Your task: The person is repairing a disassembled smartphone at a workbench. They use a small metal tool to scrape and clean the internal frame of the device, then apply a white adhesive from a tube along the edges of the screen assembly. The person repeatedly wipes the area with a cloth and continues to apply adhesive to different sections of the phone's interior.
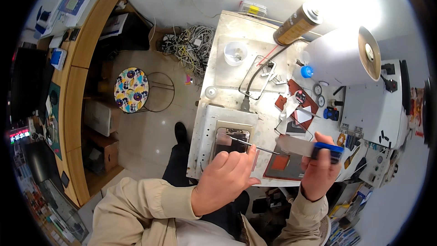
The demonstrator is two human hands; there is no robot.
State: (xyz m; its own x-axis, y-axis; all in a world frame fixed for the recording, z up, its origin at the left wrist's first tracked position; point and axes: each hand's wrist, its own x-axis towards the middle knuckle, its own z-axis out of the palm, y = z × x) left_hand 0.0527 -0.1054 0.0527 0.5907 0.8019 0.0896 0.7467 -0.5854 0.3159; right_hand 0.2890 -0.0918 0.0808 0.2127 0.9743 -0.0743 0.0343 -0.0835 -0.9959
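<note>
Standing over the bench: there's a phone point(231, 142) lying opened up on a pale heating plate point(205, 123), and everything else sits around that. The left hand point(225, 180) is just below the phone, fingers pinched shut on thin metal tweezers point(255, 146) whose tip rests at the phone's right edge. The right hand point(320, 166), off to the phone's right, is closed around a wide blue-handled scraper point(309, 147). Looks like the prying or cleaning stage to me; the next bit needs a steady, shallow touch.

Beyond the phone: a small white cup point(235, 53), a spray can point(297, 24), a black cable point(261, 70) and loose red mat scraps point(300, 105) crowding the right side.
</note>
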